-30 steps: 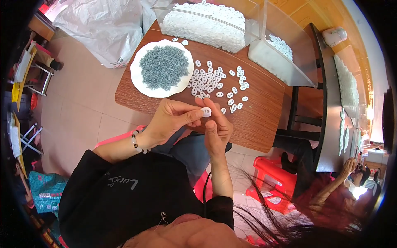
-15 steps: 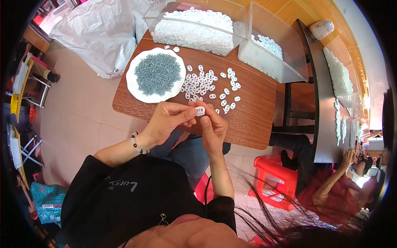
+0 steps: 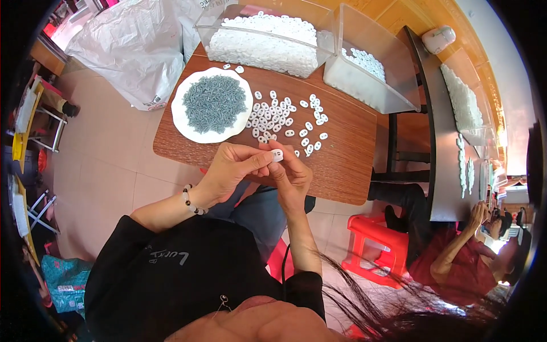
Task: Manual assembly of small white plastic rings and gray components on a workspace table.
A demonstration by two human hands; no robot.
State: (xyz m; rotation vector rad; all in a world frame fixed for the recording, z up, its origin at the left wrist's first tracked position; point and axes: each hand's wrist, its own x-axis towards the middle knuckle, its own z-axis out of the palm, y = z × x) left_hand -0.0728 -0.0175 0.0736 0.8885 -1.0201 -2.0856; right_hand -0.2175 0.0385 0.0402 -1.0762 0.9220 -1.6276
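Between my two hands, over the table's near edge, is a small white oval plastic piece (image 3: 277, 154) with dark holes. My right hand (image 3: 294, 179) grips it between thumb and fingers. My left hand (image 3: 233, 167) is closed too, thumb and forefinger pinching the piece's left side; whether something tiny is also in that pinch is hidden. Just beyond my fingers lie several loose white oval pieces (image 3: 276, 113), each with two dark holes. To their left stands a white scalloped plate (image 3: 179, 114) heaped with small grey pins or screws (image 3: 215, 104).
Two clear bins (image 3: 364, 85) of white pieces stand at the back of the brown table (image 3: 342, 171). A white plastic sack (image 3: 128, 51) is at the far left. On the right, a person in dark red (image 3: 456, 268) works at a dark table (image 3: 444, 171), near a red stool (image 3: 376, 245).
The white oval piece has turned slightly in my fingers, and my left thumb covers more of its left side. The whole view has shifted a little.
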